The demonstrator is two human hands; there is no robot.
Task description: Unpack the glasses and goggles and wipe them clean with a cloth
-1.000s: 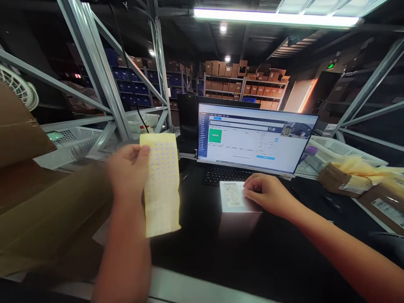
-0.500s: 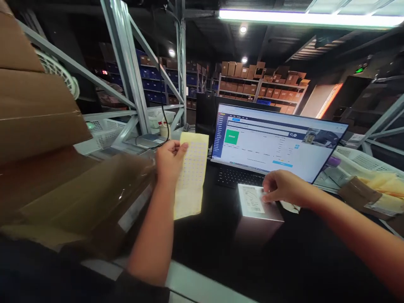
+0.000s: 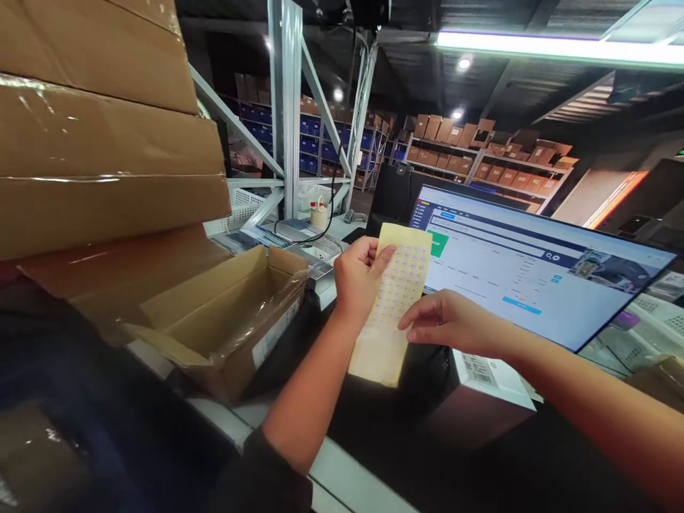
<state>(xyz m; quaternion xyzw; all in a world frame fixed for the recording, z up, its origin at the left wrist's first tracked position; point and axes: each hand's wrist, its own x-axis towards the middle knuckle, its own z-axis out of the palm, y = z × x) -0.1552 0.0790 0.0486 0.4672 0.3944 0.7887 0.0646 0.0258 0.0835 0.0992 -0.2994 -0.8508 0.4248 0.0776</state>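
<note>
Hanging limp, seemingly light, the sheet (image 3: 389, 317) is pinched at its top by the left hand (image 3: 357, 276) and touched by the open right hand (image 3: 452, 324).

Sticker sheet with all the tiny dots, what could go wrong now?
1. The left hand pinches the sticker sheet only near its top, so the loose lower end may bend or swing when the right hand picks at it.
2. The dots sit in tight rows, so a fingertip might lift the wrong one, or two together.
</note>
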